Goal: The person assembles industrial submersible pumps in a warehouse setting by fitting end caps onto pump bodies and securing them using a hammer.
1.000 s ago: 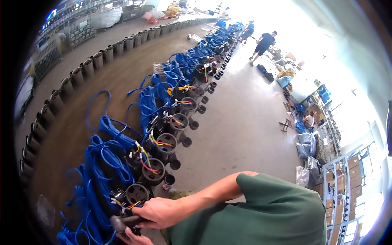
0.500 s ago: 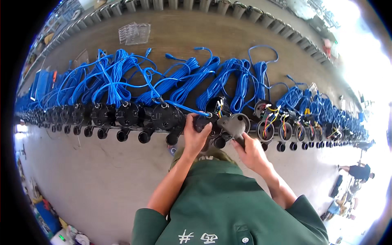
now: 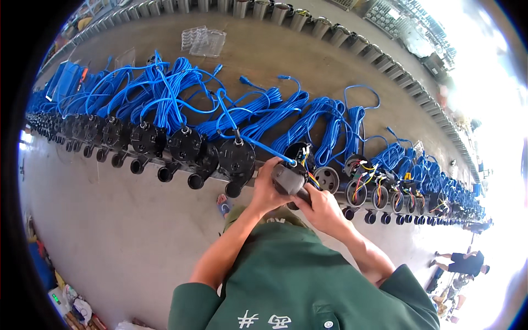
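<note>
My left hand (image 3: pixel 265 187) and my right hand (image 3: pixel 322 207) both grip a dark grey round cover (image 3: pixel 288 177) with a blue cable running from it. It is held just in front of an open black pump housing (image 3: pixel 300 153) with coloured wires showing inside. Closed black pump units (image 3: pixel 237 159) stand in a row to the left, each with a coil of blue cable (image 3: pixel 176 93) behind it. Open units (image 3: pixel 357 190) with yellow, red and orange wires line up to the right.
A row of grey metal cylinders (image 3: pixel 297 19) runs along the far side of the brown bench (image 3: pixel 286 55). A clear plastic tray (image 3: pixel 203 41) lies on the bench. Grey floor (image 3: pixel 110 220) lies below. Another person (image 3: pixel 459 261) stands at the far lower right.
The view swung from looking along the row to facing it. Both hands have drawn together on the grey cover, held close to the open housing.
</note>
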A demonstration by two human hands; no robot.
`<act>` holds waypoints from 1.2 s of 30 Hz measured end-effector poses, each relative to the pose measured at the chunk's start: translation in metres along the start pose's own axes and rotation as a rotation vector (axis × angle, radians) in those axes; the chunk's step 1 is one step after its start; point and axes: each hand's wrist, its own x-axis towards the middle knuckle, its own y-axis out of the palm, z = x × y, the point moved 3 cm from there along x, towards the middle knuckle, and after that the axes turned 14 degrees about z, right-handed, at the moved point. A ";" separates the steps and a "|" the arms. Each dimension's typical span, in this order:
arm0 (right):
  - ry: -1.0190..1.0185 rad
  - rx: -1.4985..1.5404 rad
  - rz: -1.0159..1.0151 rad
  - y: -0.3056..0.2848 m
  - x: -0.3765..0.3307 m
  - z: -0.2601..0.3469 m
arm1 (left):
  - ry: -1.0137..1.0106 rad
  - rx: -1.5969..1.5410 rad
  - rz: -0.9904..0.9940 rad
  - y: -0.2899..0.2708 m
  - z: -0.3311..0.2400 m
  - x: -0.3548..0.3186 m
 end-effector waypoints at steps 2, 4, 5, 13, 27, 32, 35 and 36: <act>0.102 0.234 0.141 -0.026 -0.006 0.010 | -0.004 0.111 -0.029 -0.005 -0.013 0.003; 0.070 0.426 0.094 -0.041 -0.019 0.008 | -0.063 0.161 -0.024 -0.011 -0.022 0.002; 0.040 0.489 0.035 -0.057 -0.030 0.013 | -0.050 0.151 -0.019 -0.012 -0.022 0.002; 0.263 0.254 -0.058 -0.025 -0.026 -0.039 | -0.052 0.174 0.003 -0.010 -0.028 0.007; 0.065 0.114 0.076 -0.015 -0.001 0.006 | -0.053 0.064 0.022 -0.008 -0.011 0.003; 0.052 0.239 0.009 -0.076 -0.046 0.022 | -0.129 0.105 0.109 -0.010 -0.012 0.002; 0.009 0.335 -0.164 -0.063 -0.057 -0.002 | -0.098 0.054 0.106 -0.006 -0.013 0.005; 0.058 0.343 -0.168 -0.047 -0.050 -0.020 | -0.101 0.011 0.088 -0.003 -0.009 0.005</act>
